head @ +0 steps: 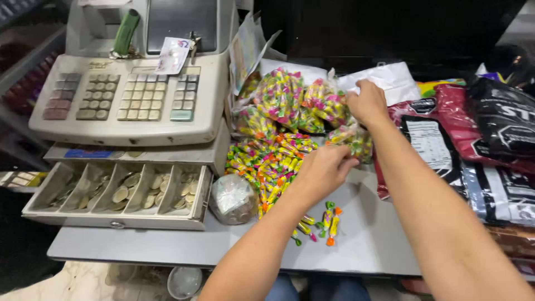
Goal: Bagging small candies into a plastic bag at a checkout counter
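Left hand (326, 167) curled over the candy pile (267, 161), just right of the cash drawer (117, 192), pinching candies. Right hand (366, 103) closed on a small candy bag (352, 139) beyond the pile. Loose candies (320, 223) on the table (368, 245).

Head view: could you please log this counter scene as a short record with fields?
surface: grey counter
left hand: reaching into the loose wrapped candies
right hand: gripping the top of a small clear candy bag
other bags: filled candy bags behind the pile
stray pieces: a few candies near the counter's front
register: on the left, coin drawer open
right side: dark snack packs
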